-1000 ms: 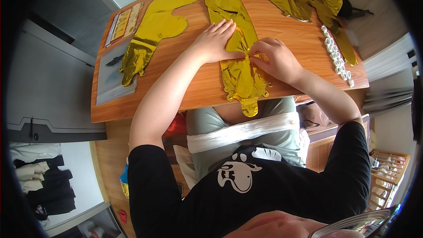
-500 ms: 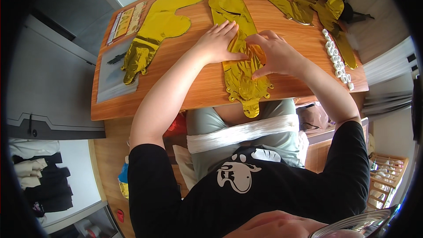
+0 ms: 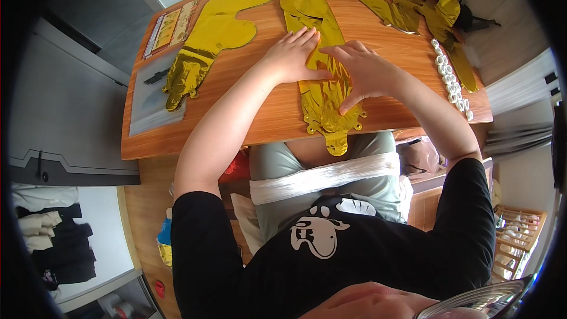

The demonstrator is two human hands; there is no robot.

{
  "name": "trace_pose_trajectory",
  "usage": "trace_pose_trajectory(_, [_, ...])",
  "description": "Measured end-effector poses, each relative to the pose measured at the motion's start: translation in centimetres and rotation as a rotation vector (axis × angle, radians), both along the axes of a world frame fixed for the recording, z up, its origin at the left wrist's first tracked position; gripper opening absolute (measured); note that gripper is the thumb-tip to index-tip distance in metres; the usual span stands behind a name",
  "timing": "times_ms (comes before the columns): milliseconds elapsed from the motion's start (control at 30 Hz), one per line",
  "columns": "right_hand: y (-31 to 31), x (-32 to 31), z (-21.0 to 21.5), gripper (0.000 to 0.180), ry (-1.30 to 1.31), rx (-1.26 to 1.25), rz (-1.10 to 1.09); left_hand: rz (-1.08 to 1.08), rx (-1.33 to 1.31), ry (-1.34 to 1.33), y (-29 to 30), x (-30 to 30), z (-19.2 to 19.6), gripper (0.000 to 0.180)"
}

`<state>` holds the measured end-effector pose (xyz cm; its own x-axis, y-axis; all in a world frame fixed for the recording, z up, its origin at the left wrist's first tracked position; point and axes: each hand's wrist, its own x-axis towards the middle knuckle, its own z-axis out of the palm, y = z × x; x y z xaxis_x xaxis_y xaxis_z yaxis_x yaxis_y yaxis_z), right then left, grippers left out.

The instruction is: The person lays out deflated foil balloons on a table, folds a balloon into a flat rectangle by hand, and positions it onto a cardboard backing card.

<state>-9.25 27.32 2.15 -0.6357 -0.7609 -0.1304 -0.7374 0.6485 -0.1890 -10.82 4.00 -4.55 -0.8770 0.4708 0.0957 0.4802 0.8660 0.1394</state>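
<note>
Foil balloon [image 3: 325, 95], gold and deflated, lies flat on the wood-grain tabletop [image 3: 260, 103] straight in front of the body I am watching from afar, directly beneath and between the two hands. The relation I judge to matter most is that the sheet's midsection sits right in the gap between them, with the left hand [image 3: 288, 60] on its left margin and the right hand [image 3: 369, 74] arched over its right margin.

From my seat I read its long axis as running away from the torso, leaning a little: the broad, plain end points toward the far edge and slightly left, while the narrow rounded tab points back toward the lap, jutting past the near edge of the table. Small eyelet tabs flank that near end. The foil is creased around the right hand.

The left hand is spread flat, palm down, thumb held out across the foil toward the middle; its fingertips reach closer to the plain end. The right hand is wide, thumb well apart from the fingers in a C shape, and its thumb tip is the nearer of the two to the tabbed end. I see nothing pinched in either; whether the right fingertips press the foil or hover just over it, I cannot tell.
</note>
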Motion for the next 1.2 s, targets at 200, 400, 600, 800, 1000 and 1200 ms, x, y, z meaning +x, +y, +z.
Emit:
trace_pose_trajectory(200, [0.8, -0.2, -1.2, 0.11, -0.043, -0.128, 0.04, 0.003, -0.021, 0.013, -0.2, 0.0, -0.1, 0.128])
trace_pose_trajectory(400, [4.9, -2.1, -2.1, 0.026, -0.003, -0.444, 0.158, -0.022, -0.067, 0.0, 0.0, -0.2, 0.0, 0.128])
trace_pose_trajectory(600, [5.1, -1.4, -3.2, 0.029, 0.116, -0.45, 0.331, 0.008, -0.125, 0.024, -0.2, -0.1, -0.3, 0.121])
trace_pose_trajectory(800, [5.4, -1.5, -3.5, 0.038, 0.1, -0.438, 0.362, -0.014, -0.108, 0.021, -0.2, -0.1, -0.3, 0.118])
trace_pose_trajectory(1000, [6.4, -0.5, -3.2, 0.046, 0.023, -0.402, 0.364, -0.051, -0.126, 0.004, -0.3, 0.1, 0.0, 0.123])
trace_pose_trajectory(1200, [7.5, 3.5, -2.2, 0.07, -0.034, -0.381, 0.365, -0.116, -0.172, -0.01, 0.6, 2.3, 0.8, 0.121])
